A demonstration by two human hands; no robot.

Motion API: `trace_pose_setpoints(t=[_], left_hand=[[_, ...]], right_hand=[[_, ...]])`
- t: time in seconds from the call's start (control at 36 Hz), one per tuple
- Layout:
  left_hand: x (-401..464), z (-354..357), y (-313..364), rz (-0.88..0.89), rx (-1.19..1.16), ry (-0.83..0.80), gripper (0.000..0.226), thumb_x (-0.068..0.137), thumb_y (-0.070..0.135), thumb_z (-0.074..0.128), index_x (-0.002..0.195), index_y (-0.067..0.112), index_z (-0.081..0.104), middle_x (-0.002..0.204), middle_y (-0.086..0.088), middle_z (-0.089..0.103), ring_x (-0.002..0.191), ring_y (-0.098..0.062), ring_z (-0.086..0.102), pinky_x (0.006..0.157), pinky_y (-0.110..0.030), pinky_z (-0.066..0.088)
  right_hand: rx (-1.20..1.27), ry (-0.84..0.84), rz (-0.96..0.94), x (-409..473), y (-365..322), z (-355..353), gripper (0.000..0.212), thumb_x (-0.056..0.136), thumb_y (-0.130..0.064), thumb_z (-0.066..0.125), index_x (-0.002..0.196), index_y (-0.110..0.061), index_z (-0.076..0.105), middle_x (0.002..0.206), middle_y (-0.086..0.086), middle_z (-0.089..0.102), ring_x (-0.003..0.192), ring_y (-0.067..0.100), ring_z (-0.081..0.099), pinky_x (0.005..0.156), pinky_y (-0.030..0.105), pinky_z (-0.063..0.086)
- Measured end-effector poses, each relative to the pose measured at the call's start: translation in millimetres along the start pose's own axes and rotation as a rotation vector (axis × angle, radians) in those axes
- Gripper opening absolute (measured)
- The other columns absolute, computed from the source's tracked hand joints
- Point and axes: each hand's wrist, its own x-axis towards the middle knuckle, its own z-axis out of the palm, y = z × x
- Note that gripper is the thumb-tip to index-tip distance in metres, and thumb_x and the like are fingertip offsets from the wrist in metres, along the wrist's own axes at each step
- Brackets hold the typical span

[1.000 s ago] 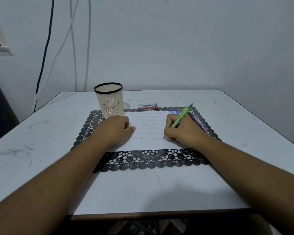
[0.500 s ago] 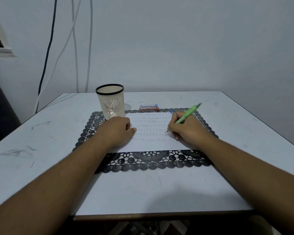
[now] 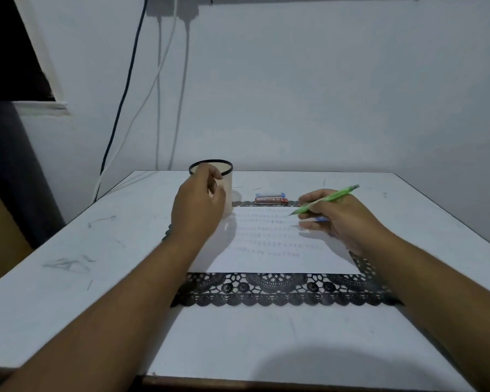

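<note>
At the far left corner of the mat (image 3: 266,290), about eleven o'clock from the sheet of paper (image 3: 272,250), the cup (image 3: 228,193) is standing upright on the desk (image 3: 238,335). The left hand (image 3: 198,205) is hovering in front of it, fingers loosely curled and holding nothing. I cannot tell whether it is touching the cup's wall.

Moving right, the paper is lying flat on the mat, with two small boxes (image 3: 270,198) at its twelve o'clock.

The right hand (image 3: 343,219) is pinching the green pencil (image 3: 327,199) near the tip between thumb and fingers, raised above the paper's upper right part. The tip is pointing toward eight o'clock and the cap toward two. The pencil is looking light, stiff and smooth, with a lead that is likely brittle. It is best gripped low on the barrel, lightly, as it is now. Something blue (image 3: 320,219) is peeking out below the fingers.
</note>
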Motion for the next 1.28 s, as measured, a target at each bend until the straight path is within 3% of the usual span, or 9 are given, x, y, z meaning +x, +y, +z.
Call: trace_pose_setpoints(t=[0.17,0.42,0.56,0.69,0.81,0.89,1.06,1.17,1.28], left_hand=[[7.5,0.5,-17.5,-0.099,-0.214,0.123,0.021,0.091,0.007,0.055,0.103,0.025,0.057,0.087,0.013,0.063,0.070,-0.001,0.054,0.061,-0.017,0.041],[19.3,-2.7,-42.3,-0.194,-0.396,0.123,0.033,0.083,-0.001,0.056,0.097,0.029,0.051,0.062,0.012,0.042,0.056,-0.008,0.040,0.052,-0.021,0.036],[20.3,-4.3,-44.6,-0.151,-0.414,0.104,0.042,0.085,-0.005,0.055,0.109,0.029,0.051,0.084,0.009,0.053,0.074,-0.010,0.050,0.069,-0.021,0.044],[19.9,-0.4,-48.9,-0.173,-0.362,0.173,0.068,0.082,0.006,0.075,0.129,0.040,0.040,0.121,0.005,0.054,0.106,-0.015,0.049,0.085,-0.025,0.043],[19.0,7.6,-54.3,-0.288,-0.282,-0.014,0.108,0.077,0.027,0.091,0.154,0.043,0.018,0.146,0.008,0.043,0.134,-0.021,0.041,0.102,-0.033,0.041],[18.8,12.4,-60.0,-0.350,-0.243,-0.168,0.128,0.074,0.033,0.094,0.162,0.037,0.001,0.152,-0.002,0.045,0.140,-0.026,0.045,0.112,-0.052,0.042],[19.4,18.2,-68.4,-0.400,-0.195,-0.217,0.118,0.079,0.025,0.091,0.163,0.028,0.007,0.134,-0.001,0.065,0.120,-0.023,0.064,0.100,-0.042,0.053],[19.5,18.4,-70.2,-0.388,-0.183,-0.218,0.111,0.079,0.025,0.091,0.160,0.030,0.015,0.131,-0.001,0.065,0.120,-0.024,0.063,0.102,-0.047,0.053],[18.3,18.1,-69.2,-0.390,-0.185,-0.226,0.109,0.081,0.025,0.090,0.160,0.031,0.016,0.134,-0.001,0.063,0.125,-0.026,0.060,0.104,-0.053,0.051]], right_hand=[[0.024,0.020,-0.118,19.1,-28.1,16.0,0.009,0.099,0.000,0.061,0.102,-0.008,0.058,0.078,0.013,0.074,0.068,0.027,0.071,0.053,0.033,0.058],[0.050,-0.007,-0.267,55.4,-92.9,74.9,0.011,0.104,-0.007,0.056,0.097,-0.003,0.064,0.091,0.016,0.071,0.069,0.026,0.071,0.062,0.033,0.062],[-0.116,0.012,-0.395,71.6,-105.7,107.0,0.006,0.100,-0.002,0.063,0.104,-0.005,0.065,0.094,0.016,0.065,0.076,0.021,0.071,0.071,0.038,0.065],[-0.296,0.106,-0.533,83.7,-102.0,133.8,0.049,0.091,0.003,0.071,0.128,-0.018,0.046,0.091,0.023,0.065,0.070,0.030,0.072,0.060,0.036,0.063],[-0.467,0.116,-0.611,91.6,-90.9,150.7,0.066,0.089,-0.002,0.072,0.139,-0.028,0.039,0.085,0.015,0.068,0.067,0.028,0.071,0.063,0.047,0.062],[-0.622,0.093,-0.606,98.6,-84.4,159.4,0.055,0.089,-0.007,0.073,0.133,-0.027,0.047,0.079,0.010,0.067,0.065,0.024,0.067,0.066,0.049,0.060],[-0.905,0.076,-0.558,108.1,-72.4,170.2,0.041,0.091,-0.026,0.072,0.128,-0.031,0.057,0.095,-0.006,0.065,0.087,0.020,0.064,0.070,0.034,0.049],[-0.938,0.058,-0.523,112.5,-61.6,174.9,0.020,0.095,-0.027,0.065,0.114,-0.031,0.069,0.096,-0.014,0.064,0.092,0.015,0.063,0.068,0.029,0.042],[-0.899,0.058,-0.508,116.3,-53.2,176.8,0.020,0.098,-0.030,0.062,0.116,-0.030,0.072,0.095,-0.016,0.062,0.094,0.014,0.062,0.071,0.029,0.042]])
